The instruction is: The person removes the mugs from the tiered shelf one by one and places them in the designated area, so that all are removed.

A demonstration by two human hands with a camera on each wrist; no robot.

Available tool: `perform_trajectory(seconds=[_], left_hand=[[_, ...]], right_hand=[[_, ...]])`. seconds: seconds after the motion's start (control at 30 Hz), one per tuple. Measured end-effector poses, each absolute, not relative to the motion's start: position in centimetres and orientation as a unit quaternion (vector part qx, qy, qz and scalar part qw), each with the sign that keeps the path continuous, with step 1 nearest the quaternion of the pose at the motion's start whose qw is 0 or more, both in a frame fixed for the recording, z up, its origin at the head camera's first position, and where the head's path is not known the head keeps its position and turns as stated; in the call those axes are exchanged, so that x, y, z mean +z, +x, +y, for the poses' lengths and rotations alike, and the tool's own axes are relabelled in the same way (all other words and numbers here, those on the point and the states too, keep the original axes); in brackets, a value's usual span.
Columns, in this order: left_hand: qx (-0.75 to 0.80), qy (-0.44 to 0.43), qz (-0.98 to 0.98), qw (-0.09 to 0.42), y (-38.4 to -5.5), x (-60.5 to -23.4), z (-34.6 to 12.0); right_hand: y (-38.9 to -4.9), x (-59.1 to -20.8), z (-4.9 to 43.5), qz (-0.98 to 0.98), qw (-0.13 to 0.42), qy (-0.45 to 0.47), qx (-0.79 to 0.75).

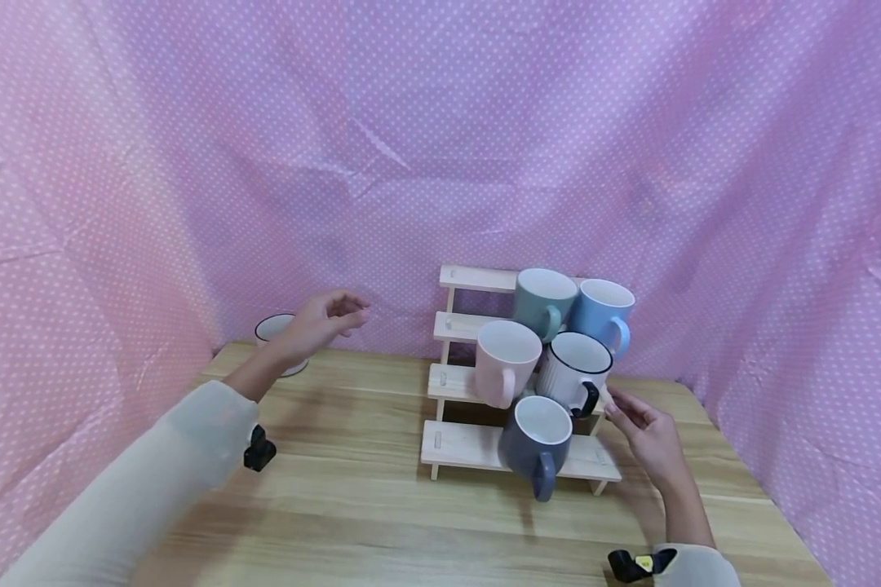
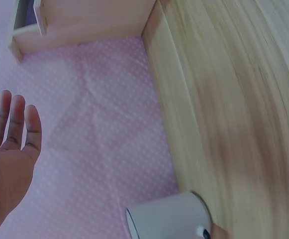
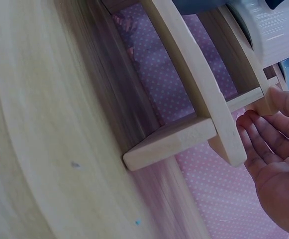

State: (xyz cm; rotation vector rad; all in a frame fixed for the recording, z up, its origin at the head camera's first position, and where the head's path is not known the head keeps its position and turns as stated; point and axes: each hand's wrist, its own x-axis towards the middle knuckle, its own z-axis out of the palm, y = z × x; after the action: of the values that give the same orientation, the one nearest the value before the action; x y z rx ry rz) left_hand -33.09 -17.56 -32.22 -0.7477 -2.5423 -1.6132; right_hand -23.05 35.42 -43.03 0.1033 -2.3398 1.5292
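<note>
— Rack (image 1: 458, 446)?
— On the surface (image 1: 338, 505), pinched at the right end between thumb and fingers (image 3: 268, 139) of the right hand (image 1: 653, 444).
— Loaded?
— With five mugs (image 1: 499, 371); apparently mostly done.
— Left to place?
— Presumably just the lone mug (image 2: 166, 219), down on the surface, apart from the left hand (image 1: 316, 326).
— Holding anything there?
— Nothing; relaxed, loosely spread.

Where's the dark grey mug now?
In the head view, the dark grey mug is right of centre, on the lowest step of the wooden stand, in front of the pink mug and the black-handled white mug.
</note>
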Motion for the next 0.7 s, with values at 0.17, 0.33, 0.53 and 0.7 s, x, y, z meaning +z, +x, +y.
perform_trajectory(seconds=[0.17, 0.33, 0.53, 0.7], left_hand=[[-0.507, -0.257, -0.823, 0.011, -32.8, -31.6, -15.6], [-0.496, -0.282, -0.821, 0.014, -32.7, -31.3, -13.4], [-0.480, -0.329, -0.814, 0.013, -32.3, -30.6, -10.6], [-0.467, -0.358, -0.809, 0.017, -32.0, -29.9, -8.7]], right_hand=[[-23.1, -43.0, 35.5, -0.829, 0.169, 0.027, 0.533], [-23.0, -43.0, 35.4, -0.834, 0.163, 0.025, 0.527], [-22.9, -42.8, 35.4, -0.834, 0.158, 0.021, 0.527], [-23.0, -42.8, 35.4, -0.835, 0.160, 0.023, 0.527]])
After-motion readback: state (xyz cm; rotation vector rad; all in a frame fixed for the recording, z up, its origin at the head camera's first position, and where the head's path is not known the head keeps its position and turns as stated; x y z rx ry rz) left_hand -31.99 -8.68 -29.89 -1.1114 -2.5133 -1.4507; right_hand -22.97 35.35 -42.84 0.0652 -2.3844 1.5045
